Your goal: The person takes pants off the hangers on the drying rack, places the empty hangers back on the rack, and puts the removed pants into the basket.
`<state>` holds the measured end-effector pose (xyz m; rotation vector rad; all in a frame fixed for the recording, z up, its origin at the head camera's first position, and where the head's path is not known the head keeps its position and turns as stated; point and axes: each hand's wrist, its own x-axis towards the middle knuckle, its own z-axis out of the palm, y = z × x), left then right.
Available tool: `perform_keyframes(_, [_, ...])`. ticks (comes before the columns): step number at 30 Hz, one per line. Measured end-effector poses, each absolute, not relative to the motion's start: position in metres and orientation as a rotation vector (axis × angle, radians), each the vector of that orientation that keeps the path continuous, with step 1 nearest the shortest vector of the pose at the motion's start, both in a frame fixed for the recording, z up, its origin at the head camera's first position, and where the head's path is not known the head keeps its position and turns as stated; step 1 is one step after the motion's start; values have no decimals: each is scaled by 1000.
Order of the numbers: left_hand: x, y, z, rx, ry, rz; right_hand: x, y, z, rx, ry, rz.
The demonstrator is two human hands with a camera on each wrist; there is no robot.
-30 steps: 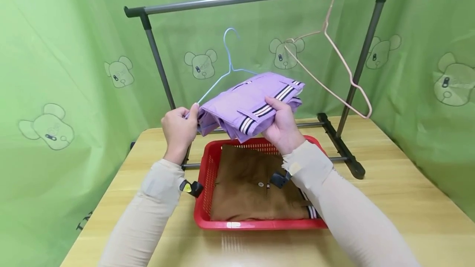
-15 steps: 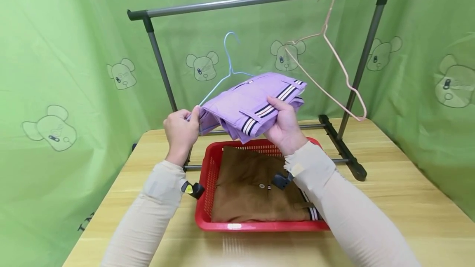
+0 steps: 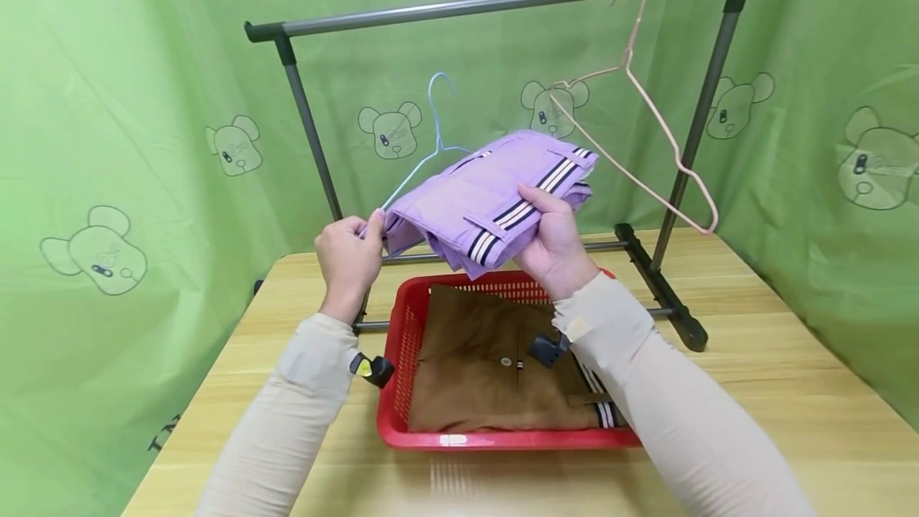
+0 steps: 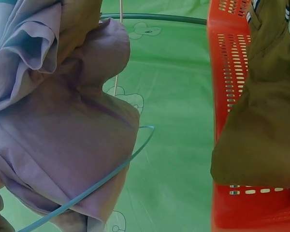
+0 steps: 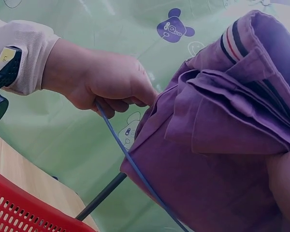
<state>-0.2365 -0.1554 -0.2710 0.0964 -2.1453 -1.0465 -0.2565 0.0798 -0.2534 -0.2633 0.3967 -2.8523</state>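
Observation:
In the head view, purple trousers [image 3: 495,182] with a black-and-white striped waistband and belt loops hang bunched over the red basket. My right hand [image 3: 553,250] grips them at the waistband, thumb on top. A light blue clothes hanger [image 3: 439,130] stands behind them, its hook upward and its lower part hidden by the cloth. My left hand [image 3: 349,258] pinches the hanger's left corner, fingertips right at the trousers' edge. From the right wrist, the hanger's lower bar [image 5: 135,169] crosses in front of the purple cloth.
Below the hands, a red basket [image 3: 391,421] on the wooden table holds brown trousers [image 3: 474,373]. Behind it stands a metal clothes rack [image 3: 459,6], a pink hanger [image 3: 632,62] hooked on its rail. Green curtain [image 3: 108,142] surrounds the table.
The blue hanger's hook has dropped slightly and shifted a little left. The purple trousers' far side has risen slightly. Both hands keep their hold.

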Motion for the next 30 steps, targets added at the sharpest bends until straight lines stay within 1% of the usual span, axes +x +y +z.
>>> perform_keyframes(14, [-242, -165, -277, 140, -2144, -1037, -256, 92, -254, -257, 349, -2875])
perform_keyframes(30, [-244, -170, -275, 170, -2127, -1050, -256, 102, -262, -174, 349, -2812])
